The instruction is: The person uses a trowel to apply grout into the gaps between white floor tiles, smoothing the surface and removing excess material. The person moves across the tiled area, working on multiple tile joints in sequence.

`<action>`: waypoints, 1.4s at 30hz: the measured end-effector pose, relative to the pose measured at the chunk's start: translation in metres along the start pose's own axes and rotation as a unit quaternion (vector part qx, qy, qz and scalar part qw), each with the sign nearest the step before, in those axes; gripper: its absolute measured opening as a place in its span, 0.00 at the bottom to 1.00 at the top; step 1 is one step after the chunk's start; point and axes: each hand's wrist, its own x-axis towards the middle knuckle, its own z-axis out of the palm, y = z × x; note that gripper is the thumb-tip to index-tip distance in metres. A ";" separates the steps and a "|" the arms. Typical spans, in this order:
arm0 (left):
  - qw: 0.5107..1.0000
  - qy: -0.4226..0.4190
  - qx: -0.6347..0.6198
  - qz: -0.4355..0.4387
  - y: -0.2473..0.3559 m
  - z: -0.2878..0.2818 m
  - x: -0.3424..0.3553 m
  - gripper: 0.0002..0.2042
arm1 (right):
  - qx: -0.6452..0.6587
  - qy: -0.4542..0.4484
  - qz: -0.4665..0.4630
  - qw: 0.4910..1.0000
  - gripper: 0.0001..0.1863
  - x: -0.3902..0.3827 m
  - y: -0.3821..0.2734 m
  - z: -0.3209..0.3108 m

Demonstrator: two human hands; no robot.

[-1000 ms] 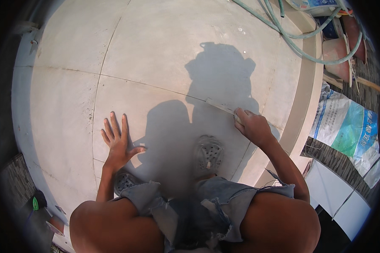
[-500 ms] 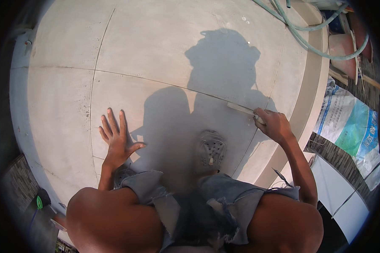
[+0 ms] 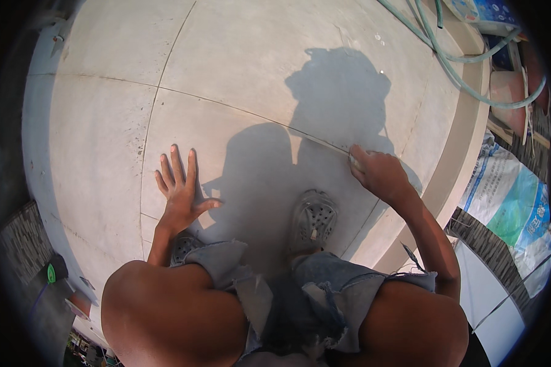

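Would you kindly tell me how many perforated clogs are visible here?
2: one clog is flat on the tiled floor between the hands; the other peeks out by the left wrist, mostly hidden by shorts.

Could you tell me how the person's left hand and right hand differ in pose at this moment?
The left hand lies flat on the pale tiled floor with fingers spread and holds nothing; the right hand is curled shut around a small tool pressed at the tile joint. The left hand sits in sunlight, the right hand in the person's shadow. Both are bare and touch the floor.
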 end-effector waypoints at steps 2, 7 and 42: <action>1.000 0.001 0.005 0.000 0.001 0.003 -0.003 0.71 | -0.012 0.002 -0.005 1.000 0.19 -0.004 0.002 0.004; 1.000 -0.021 0.003 0.004 -0.009 0.002 -0.006 0.71 | -0.062 -0.021 0.050 0.997 0.20 -0.088 0.078 0.027; 0.923 0.007 -0.379 0.064 0.270 -0.209 0.045 0.23 | 0.686 0.294 -0.007 0.665 0.14 -0.033 -0.081 0.105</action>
